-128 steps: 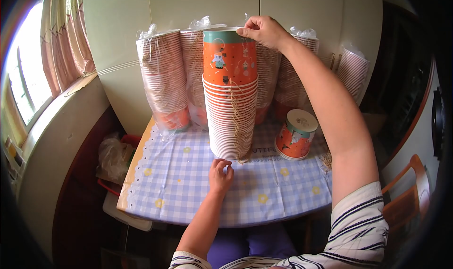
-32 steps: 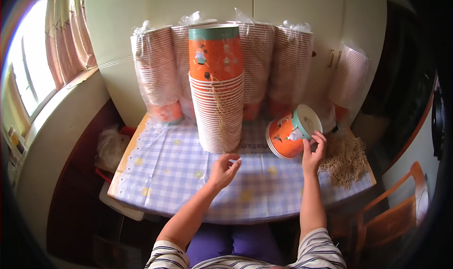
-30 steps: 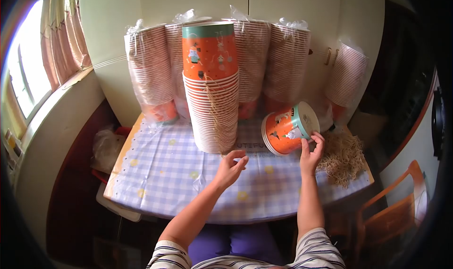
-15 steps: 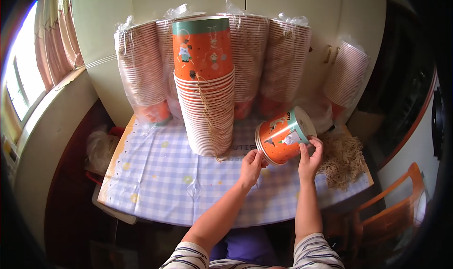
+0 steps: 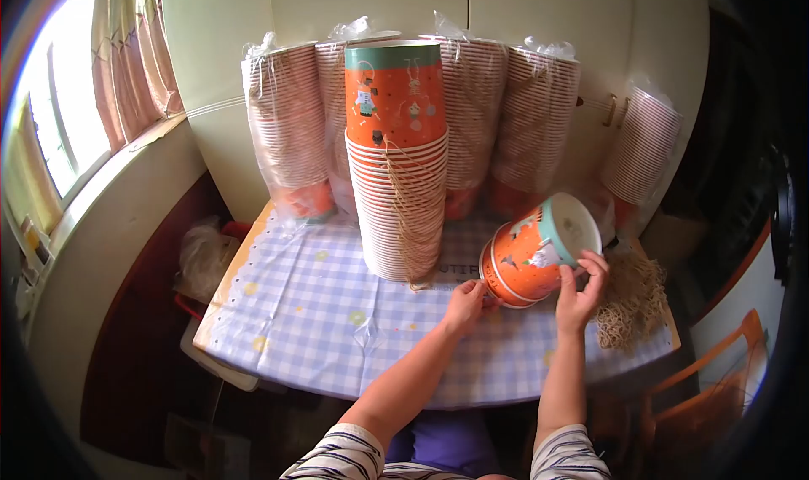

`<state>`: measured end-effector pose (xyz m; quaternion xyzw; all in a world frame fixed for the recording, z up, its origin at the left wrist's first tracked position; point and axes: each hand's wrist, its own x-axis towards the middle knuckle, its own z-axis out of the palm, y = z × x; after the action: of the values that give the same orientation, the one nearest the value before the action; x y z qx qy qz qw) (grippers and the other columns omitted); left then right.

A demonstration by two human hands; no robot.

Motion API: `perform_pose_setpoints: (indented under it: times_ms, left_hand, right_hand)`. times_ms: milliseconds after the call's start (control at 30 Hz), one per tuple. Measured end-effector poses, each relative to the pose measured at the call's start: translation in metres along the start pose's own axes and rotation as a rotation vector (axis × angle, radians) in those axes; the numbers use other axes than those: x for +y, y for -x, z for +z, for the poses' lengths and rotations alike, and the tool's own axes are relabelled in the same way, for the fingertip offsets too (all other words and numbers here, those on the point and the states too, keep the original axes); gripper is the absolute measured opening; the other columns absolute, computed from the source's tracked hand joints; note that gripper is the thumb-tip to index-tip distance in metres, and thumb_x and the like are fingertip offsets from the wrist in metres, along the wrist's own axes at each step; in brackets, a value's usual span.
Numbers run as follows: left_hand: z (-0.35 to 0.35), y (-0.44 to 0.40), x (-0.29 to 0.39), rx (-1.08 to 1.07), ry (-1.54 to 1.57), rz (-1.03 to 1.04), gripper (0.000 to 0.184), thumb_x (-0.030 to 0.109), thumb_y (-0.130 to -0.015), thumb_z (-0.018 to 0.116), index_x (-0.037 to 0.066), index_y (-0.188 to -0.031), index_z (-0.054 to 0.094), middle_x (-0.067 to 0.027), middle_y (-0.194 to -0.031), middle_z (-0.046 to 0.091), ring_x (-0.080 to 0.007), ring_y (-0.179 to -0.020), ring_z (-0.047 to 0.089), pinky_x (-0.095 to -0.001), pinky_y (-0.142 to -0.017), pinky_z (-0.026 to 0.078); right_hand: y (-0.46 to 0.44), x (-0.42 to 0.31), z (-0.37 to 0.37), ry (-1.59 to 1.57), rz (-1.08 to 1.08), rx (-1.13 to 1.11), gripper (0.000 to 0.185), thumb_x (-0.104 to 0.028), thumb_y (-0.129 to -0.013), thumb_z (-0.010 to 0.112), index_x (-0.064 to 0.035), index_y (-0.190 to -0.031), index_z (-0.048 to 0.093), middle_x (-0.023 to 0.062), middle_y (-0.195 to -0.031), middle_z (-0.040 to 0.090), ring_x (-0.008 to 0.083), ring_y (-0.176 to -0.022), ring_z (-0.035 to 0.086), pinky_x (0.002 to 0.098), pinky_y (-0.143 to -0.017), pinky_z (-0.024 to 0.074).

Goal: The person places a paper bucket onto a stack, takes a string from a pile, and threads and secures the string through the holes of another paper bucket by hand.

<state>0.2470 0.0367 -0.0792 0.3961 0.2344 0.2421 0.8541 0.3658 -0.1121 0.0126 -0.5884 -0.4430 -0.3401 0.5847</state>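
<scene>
Out to the right over the table, both my hands hold a few nested orange paper buckets, tilted with the green-banded base end up and right. My left hand pinches the rim at the lower left. Around the base end, my right hand has its thumb on the side and its fingers over the edge. A strip of orange wall shows between two rims, so one bucket is partly drawn out. Left of my hands stands a tall stack of upside-down buckets with beige strings down its side.
Several plastic-wrapped bucket stacks line the back of the table against pale cabinet doors. A tangled heap of beige string lies at the right. The checked tablecloth covers the table. A wooden chair stands at the lower right.
The nested buckets have partly come apart, with a gap opened between their rims. My right hand has turned the base end a little more toward me. The whole view has shifted slightly.
</scene>
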Motion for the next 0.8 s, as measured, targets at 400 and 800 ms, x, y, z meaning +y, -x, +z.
perform_pose_setpoints:
  times_ms: [400, 800]
  left_hand:
    - [0.004, -0.003, -0.004, 0.031, 0.001, 0.131, 0.029, 0.01, -0.093, 0.056, -0.001, -0.118, 0.047, -0.0106, -0.109, 0.06, -0.0198, -0.089, 0.065, -0.0326, -0.073, 0.056]
    - [-0.006, 0.005, 0.017, 0.066, -0.022, 0.345, 0.024, 0.022, -0.093, 0.059, 0.003, -0.107, 0.063, -0.0013, -0.095, 0.066, -0.009, -0.075, 0.061, -0.0239, -0.066, 0.048]
  right_hand:
    - [0.004, 0.018, -0.066, -0.822, 0.464, 0.52, 0.032, -0.025, -0.097, 0.051, 0.0003, -0.116, 0.049, 0.0134, -0.117, 0.057, 0.0228, -0.111, 0.054, 0.0383, -0.097, 0.0417]
    - [0.077, 0.037, -0.012, -1.522, 1.196, 0.067, 0.045, -0.028, -0.095, 0.05, -0.0059, -0.134, 0.044, 0.0098, -0.136, 0.05, 0.0254, -0.125, 0.048, 0.0426, -0.102, 0.0436]
